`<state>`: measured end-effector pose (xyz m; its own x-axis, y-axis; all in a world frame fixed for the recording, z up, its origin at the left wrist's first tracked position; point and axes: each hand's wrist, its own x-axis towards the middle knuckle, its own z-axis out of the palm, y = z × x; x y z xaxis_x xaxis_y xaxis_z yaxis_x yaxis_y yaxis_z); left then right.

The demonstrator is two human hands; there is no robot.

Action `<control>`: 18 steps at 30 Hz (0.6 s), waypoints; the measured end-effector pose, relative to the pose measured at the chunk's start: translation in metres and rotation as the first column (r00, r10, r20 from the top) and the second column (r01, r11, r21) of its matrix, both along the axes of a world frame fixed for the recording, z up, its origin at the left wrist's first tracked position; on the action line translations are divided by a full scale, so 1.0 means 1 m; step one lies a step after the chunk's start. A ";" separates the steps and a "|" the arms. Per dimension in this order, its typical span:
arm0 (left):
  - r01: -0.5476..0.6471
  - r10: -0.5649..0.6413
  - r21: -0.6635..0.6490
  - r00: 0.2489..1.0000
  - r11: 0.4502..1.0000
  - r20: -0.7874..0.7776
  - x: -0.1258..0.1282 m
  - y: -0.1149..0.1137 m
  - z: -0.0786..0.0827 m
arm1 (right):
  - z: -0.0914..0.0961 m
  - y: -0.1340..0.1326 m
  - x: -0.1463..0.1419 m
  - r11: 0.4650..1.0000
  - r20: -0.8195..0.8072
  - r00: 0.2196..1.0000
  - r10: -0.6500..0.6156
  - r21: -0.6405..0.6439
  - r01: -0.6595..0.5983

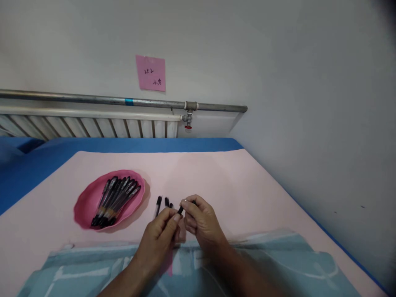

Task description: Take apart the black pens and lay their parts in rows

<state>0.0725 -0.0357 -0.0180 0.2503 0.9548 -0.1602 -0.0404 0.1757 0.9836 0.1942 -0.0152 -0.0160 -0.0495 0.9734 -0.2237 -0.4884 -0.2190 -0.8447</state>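
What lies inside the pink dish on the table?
The pink dish holds a bundle of black pens, lying side by side. They cover the middle of its floor, so whether more pens lie beneath them cannot be seen.

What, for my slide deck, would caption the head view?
Left hand and right hand hold a pen beside a pink dish of pens.
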 end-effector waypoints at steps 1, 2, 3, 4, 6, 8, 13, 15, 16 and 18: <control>0.003 -0.003 -0.006 1.000 1.000 0.000 0.000 0.000 0.001 | 0.000 0.000 0.000 1.000 0.005 1.000 -0.006 0.004 0.006; 0.006 -0.006 -0.015 1.000 1.000 0.006 0.000 0.000 0.001 | 0.000 0.000 0.000 1.000 0.009 1.000 -0.006 0.011 0.006; 0.006 -0.006 -0.021 1.000 1.000 0.020 0.001 0.000 0.001 | 0.000 0.000 0.001 1.000 0.013 1.000 0.001 0.020 -0.002; 0.007 -0.006 -0.025 0.999 1.000 0.042 0.001 0.000 0.000 | 0.001 0.000 0.001 0.999 0.014 1.000 0.016 0.030 -0.017; 0.012 -0.008 -0.038 0.995 0.999 0.097 0.001 0.000 -0.002 | 0.001 0.000 0.001 0.998 0.009 0.999 0.048 0.041 -0.048; 0.017 -0.011 -0.045 0.993 0.999 0.121 0.002 0.000 -0.003 | 0.002 -0.001 0.001 0.998 0.009 0.998 0.062 0.030 -0.062; 0.039 -0.037 -0.021 0.997 0.999 0.074 0.003 0.000 0.002 | 0.000 -0.001 -0.001 1.000 -0.002 1.000 -0.001 -0.021 0.001; 0.049 -0.045 -0.036 0.993 0.998 0.111 0.003 0.000 0.001 | -0.001 0.000 0.000 1.000 -0.030 0.999 0.013 -0.018 -0.014; 0.045 -0.039 -0.039 0.990 0.998 0.139 0.004 0.000 -0.001 | -0.001 0.000 0.001 0.999 -0.047 0.998 0.035 -0.013 -0.035; 0.027 -0.018 -0.045 0.981 0.999 0.192 0.005 -0.001 -0.004 | -0.002 0.000 0.003 0.997 -0.078 0.994 0.081 0.002 -0.081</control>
<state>0.0771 -0.0367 -0.0216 0.3021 0.9411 -0.1521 -0.2222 0.2247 0.9488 0.1972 -0.0148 -0.0177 -0.1457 0.9652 -0.2171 -0.5337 -0.2615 -0.8042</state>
